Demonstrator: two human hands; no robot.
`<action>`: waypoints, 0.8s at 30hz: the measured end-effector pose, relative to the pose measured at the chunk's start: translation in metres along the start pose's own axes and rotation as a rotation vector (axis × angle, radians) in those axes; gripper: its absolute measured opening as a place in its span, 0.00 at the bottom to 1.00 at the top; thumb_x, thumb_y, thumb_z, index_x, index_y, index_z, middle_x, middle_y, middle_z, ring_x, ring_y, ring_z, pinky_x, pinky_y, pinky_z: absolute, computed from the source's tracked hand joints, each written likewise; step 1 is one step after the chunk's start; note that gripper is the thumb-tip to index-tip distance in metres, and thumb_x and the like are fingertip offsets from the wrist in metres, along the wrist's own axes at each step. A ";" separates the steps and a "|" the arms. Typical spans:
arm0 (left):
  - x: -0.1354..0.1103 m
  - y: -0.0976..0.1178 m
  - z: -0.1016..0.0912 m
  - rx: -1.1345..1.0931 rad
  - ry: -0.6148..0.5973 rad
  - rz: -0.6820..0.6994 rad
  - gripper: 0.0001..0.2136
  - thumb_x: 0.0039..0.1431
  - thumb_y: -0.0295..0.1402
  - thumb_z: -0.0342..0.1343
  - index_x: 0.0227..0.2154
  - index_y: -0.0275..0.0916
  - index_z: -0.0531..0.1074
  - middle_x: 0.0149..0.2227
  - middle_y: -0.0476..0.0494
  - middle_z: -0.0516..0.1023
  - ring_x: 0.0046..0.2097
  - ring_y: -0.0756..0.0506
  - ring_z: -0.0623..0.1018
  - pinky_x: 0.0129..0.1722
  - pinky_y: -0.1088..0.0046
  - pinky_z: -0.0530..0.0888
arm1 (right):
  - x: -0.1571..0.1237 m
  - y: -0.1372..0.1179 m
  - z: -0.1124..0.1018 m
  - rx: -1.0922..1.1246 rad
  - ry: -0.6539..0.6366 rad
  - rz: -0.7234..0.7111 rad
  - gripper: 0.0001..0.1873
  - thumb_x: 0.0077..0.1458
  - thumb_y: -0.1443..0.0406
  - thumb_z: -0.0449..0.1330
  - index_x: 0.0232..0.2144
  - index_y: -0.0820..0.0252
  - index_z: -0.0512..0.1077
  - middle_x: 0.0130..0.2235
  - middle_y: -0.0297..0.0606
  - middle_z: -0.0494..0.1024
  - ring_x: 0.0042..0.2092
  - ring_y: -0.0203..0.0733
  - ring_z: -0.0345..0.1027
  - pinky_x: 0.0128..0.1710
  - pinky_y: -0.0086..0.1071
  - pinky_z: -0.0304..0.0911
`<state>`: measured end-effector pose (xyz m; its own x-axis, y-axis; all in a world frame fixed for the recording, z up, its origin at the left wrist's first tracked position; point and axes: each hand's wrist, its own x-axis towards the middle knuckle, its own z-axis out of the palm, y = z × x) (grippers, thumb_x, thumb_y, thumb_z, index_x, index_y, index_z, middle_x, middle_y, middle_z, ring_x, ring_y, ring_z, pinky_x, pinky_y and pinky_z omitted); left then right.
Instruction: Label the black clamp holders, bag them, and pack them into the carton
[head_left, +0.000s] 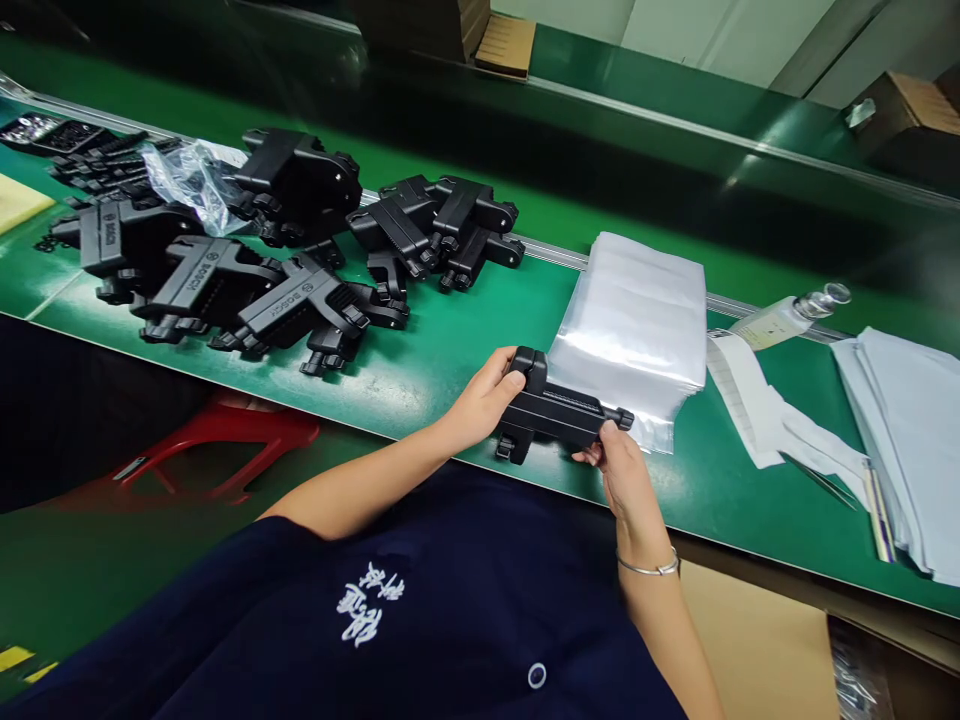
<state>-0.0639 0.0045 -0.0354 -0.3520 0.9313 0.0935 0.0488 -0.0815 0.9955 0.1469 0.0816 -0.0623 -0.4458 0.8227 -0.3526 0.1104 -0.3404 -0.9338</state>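
Two hands on one black plastic part [559,415], centre of the frame, held low over the near edge of the green bench [450,350]. Left hand [484,400] wrapped round the thick end, fingers curled over the top, thumb underneath. Right hand [622,475] pinching the thin end between thumb and fingertips, otherwise loose; thin bracelet [649,568] on that wrist. Just behind the part, touching or nearly so, a stack of clear bags [634,320], glossy and slightly fanned.

Likely trouble, as a judgement: only a light pinch at the thin end, so a possible slip and a drop off the bench edge toward the lap. Slick bags apt to slide or cling together, with more than one lifted at once. Jutting clips on the part prone to snagging a bag mouth.

Further out, upper left: heap of similar black parts [247,270], with a crumpled clear wrapper [187,180] on top. Right of the bags: white label strips [750,400], a small bottle [787,318] on its side, and grey paper sheets [907,430] at the right edge. Lower left, below the bench: red stool [225,440].

Writing: "BOSCH" in raised letters on several parts of the heap. White characters on the dark blue shirt [367,605], too skewed to read. Nothing legible on the label strips.
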 end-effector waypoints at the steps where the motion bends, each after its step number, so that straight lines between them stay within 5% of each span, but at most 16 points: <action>1: 0.001 0.001 0.000 0.002 -0.001 -0.014 0.29 0.61 0.59 0.48 0.52 0.38 0.67 0.48 0.39 0.75 0.50 0.41 0.73 0.50 0.67 0.69 | 0.000 0.002 0.000 -0.003 0.001 -0.013 0.33 0.46 0.36 0.61 0.17 0.58 0.64 0.18 0.28 0.59 0.23 0.33 0.56 0.30 0.36 0.70; 6: 0.008 -0.003 -0.002 -0.065 0.014 -0.178 0.28 0.61 0.59 0.49 0.48 0.38 0.69 0.45 0.42 0.75 0.47 0.42 0.73 0.47 0.68 0.69 | -0.003 0.010 -0.005 -0.148 -0.021 -0.171 0.26 0.52 0.41 0.61 0.29 0.58 0.72 0.26 0.31 0.70 0.29 0.37 0.66 0.33 0.34 0.65; 9: 0.009 -0.004 -0.003 -0.076 0.028 -0.162 0.27 0.61 0.58 0.49 0.48 0.38 0.69 0.45 0.43 0.75 0.46 0.43 0.73 0.47 0.69 0.69 | -0.003 0.010 -0.007 -0.187 -0.027 -0.237 0.24 0.53 0.42 0.61 0.34 0.56 0.73 0.29 0.32 0.72 0.30 0.37 0.67 0.33 0.34 0.66; 16: -0.001 0.003 -0.003 0.022 0.029 0.003 0.29 0.61 0.58 0.48 0.51 0.38 0.67 0.45 0.40 0.74 0.47 0.42 0.73 0.48 0.67 0.69 | -0.003 0.001 0.003 0.016 -0.008 -0.049 0.32 0.44 0.36 0.63 0.18 0.57 0.64 0.19 0.28 0.60 0.22 0.33 0.56 0.29 0.36 0.72; 24: 0.005 -0.007 -0.006 0.001 0.086 -0.126 0.26 0.62 0.56 0.48 0.49 0.39 0.69 0.44 0.43 0.75 0.46 0.43 0.73 0.47 0.69 0.68 | -0.002 0.010 0.005 -0.079 -0.037 -0.137 0.25 0.52 0.43 0.62 0.37 0.56 0.75 0.36 0.35 0.76 0.35 0.39 0.69 0.41 0.37 0.70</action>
<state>-0.0718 0.0077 -0.0415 -0.4342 0.9003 -0.0305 0.0004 0.0341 0.9994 0.1445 0.0746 -0.0711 -0.4934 0.8415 -0.2203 0.1149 -0.1880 -0.9754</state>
